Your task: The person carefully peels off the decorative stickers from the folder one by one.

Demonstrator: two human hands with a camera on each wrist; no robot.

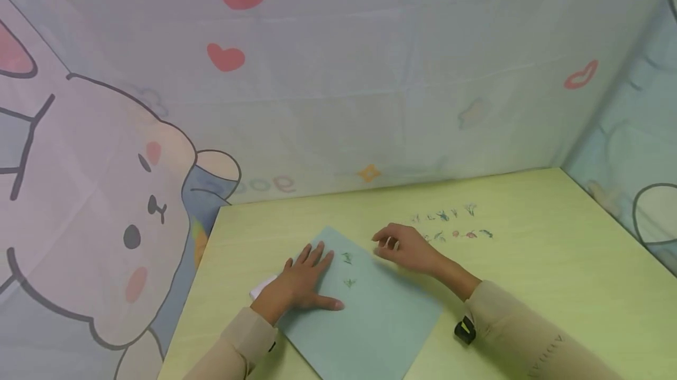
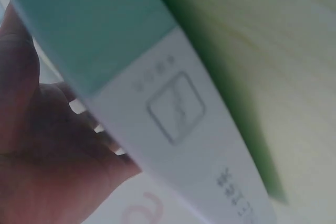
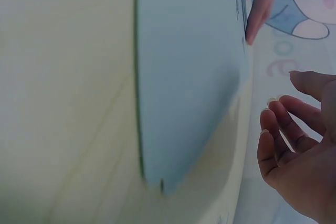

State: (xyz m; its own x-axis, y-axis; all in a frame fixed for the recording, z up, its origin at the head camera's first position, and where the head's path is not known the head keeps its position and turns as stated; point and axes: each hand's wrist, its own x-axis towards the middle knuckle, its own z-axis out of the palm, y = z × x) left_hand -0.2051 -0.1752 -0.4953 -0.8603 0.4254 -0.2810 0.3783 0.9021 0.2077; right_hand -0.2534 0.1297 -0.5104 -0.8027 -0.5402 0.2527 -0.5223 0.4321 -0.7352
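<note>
A flat pale blue-green rectangle, like a notebook or board, lies slanted on the table. Two small green leafy pictures show on its upper part. My left hand rests on its left side, fingers spread and thumb pointing right. Over its upper right edge, my right hand hovers with loosely curled fingers. Between those fingers nothing shows in the right wrist view. A white piece peeks out beside the left wrist. The left wrist view shows a white part with a printed square and characters.
Two rows of small plant and flower pictures lie on the yellow-green table beyond the right hand. A cloth backdrop with hearts and a cartoon rabbit rises behind and beside the table. A black device is on the right wrist.
</note>
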